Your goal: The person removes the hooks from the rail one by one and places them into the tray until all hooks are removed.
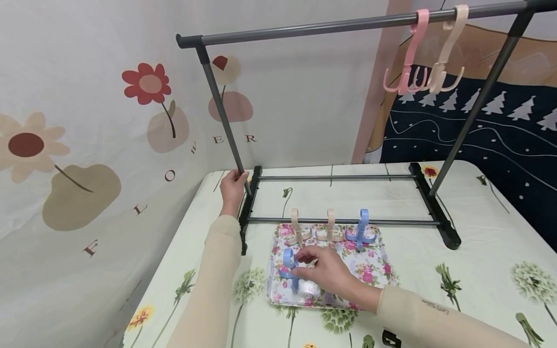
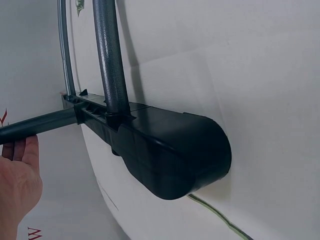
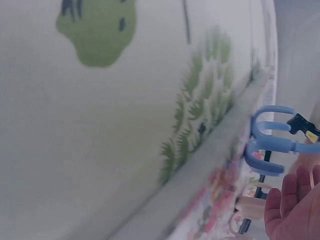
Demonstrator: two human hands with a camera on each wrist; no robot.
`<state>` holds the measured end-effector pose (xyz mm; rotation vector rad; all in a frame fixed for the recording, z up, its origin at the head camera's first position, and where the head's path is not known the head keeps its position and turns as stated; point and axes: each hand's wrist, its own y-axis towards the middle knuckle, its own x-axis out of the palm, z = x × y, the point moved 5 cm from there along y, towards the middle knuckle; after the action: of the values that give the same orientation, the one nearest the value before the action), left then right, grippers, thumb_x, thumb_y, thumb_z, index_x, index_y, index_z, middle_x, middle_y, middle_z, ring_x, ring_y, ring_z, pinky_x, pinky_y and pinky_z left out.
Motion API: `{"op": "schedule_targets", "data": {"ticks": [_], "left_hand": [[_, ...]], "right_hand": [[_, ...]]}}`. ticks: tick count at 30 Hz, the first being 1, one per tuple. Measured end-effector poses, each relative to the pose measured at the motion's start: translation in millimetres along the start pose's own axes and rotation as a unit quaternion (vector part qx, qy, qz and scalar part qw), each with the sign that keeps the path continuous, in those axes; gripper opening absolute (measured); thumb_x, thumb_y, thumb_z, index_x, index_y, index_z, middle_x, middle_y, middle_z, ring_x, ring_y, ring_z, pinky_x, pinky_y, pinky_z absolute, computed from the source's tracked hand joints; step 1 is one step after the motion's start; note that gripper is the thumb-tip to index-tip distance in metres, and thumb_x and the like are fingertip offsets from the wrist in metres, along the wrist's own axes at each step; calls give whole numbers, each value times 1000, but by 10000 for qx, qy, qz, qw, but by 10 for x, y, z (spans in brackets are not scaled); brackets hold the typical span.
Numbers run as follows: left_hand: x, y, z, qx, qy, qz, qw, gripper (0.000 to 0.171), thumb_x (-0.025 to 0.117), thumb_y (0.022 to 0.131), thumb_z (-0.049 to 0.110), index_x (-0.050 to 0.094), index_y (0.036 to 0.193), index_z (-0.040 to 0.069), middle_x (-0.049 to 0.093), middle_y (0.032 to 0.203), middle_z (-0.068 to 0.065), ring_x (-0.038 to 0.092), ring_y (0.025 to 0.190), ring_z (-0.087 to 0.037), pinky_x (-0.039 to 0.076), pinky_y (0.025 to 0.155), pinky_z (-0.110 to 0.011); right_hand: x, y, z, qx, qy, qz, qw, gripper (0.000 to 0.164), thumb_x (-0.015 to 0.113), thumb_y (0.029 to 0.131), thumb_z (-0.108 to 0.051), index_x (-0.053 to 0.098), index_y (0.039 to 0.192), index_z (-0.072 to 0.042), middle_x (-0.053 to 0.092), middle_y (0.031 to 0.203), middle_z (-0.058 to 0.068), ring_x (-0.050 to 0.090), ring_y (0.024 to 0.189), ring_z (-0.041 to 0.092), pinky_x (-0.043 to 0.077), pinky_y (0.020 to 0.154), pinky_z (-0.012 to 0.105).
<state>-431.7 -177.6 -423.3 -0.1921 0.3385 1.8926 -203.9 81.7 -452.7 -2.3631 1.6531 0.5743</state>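
Observation:
My left hand (image 1: 232, 191) grips the left upright pole (image 1: 224, 116) of a grey metal rack near its foot; the left wrist view shows the fingers (image 2: 30, 150) against the pole. My right hand (image 1: 326, 270) is over a flowered tray (image 1: 367, 270), its fingers bent and apart. Just left of its fingertips is a blue multi-prong hook (image 1: 288, 258); contact is hard to tell. In the right wrist view this blue hook (image 3: 272, 142) is beside the fingers. Behind the hand on the tray are two beige hooks (image 1: 295, 222) (image 1: 330, 224) and another blue hook (image 1: 363, 222).
A pink hook (image 1: 417, 38) and a cream hook (image 1: 454, 38) hang from the rack's top bar (image 1: 313, 30) at the right. The rack's black feet (image 1: 435, 212) stand on a flower-print cloth (image 1: 487, 261). A patterned curtain (image 1: 296, 96) hangs behind.

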Motion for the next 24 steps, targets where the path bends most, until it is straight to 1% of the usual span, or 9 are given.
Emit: {"op": "schedule_targets", "data": {"ticks": [3, 8, 11, 13, 19, 24], "left_hand": [[-1, -2, -4, -16, 8, 4, 10000, 26, 64, 98, 30, 67, 111, 7, 67, 107, -9, 57, 103, -25, 44, 95, -46], [4, 3, -4, -33, 9, -14, 10000, 26, 64, 98, 29, 67, 112, 7, 67, 109, -10, 57, 104, -25, 43, 96, -46], [6, 5, 1, -23, -18, -13, 10000, 26, 64, 98, 27, 67, 112, 6, 67, 108, -11, 57, 103, -26, 44, 96, -45], [5, 4, 2, -13, -12, -7, 10000, 26, 64, 98, 28, 67, 112, 6, 67, 107, -11, 57, 102, -26, 44, 95, -45], [5, -4, -2, -8, 24, -27, 10000, 27, 64, 99, 29, 67, 111, 6, 66, 107, -10, 56, 102, -25, 43, 94, -45], [11, 5, -12, -13, 19, -48, 10000, 28, 64, 99, 30, 67, 113, 6, 66, 108, -11, 56, 103, -25, 43, 95, -45]], "right_hand": [[-71, -32, -58, -24, 55, 87, 9999, 42, 79, 84, -36, 69, 114, -8, 70, 108, 5, 64, 100, 24, 52, 81, 29], [-220, -69, -162, -91, 31, 347, 9994, 34, 78, 86, -33, 70, 112, -12, 70, 104, -1, 63, 97, 16, 51, 83, 30], [-310, -81, -228, -172, 85, 465, 9987, 31, 78, 87, -31, 70, 111, -12, 70, 104, -3, 62, 97, 15, 50, 84, 30], [-369, -90, -270, -201, 153, 517, 9983, 31, 78, 87, -30, 71, 110, -11, 70, 104, -2, 62, 97, 15, 50, 85, 29], [-601, -109, -429, -316, 437, 705, 9961, 28, 75, 89, -28, 70, 111, -10, 70, 103, 1, 63, 91, 21, 54, 76, 30], [-909, -59, -552, -459, 446, 1121, 9916, 27, 74, 91, -26, 69, 111, -9, 70, 103, 4, 64, 88, 24, 55, 73, 29]]}}
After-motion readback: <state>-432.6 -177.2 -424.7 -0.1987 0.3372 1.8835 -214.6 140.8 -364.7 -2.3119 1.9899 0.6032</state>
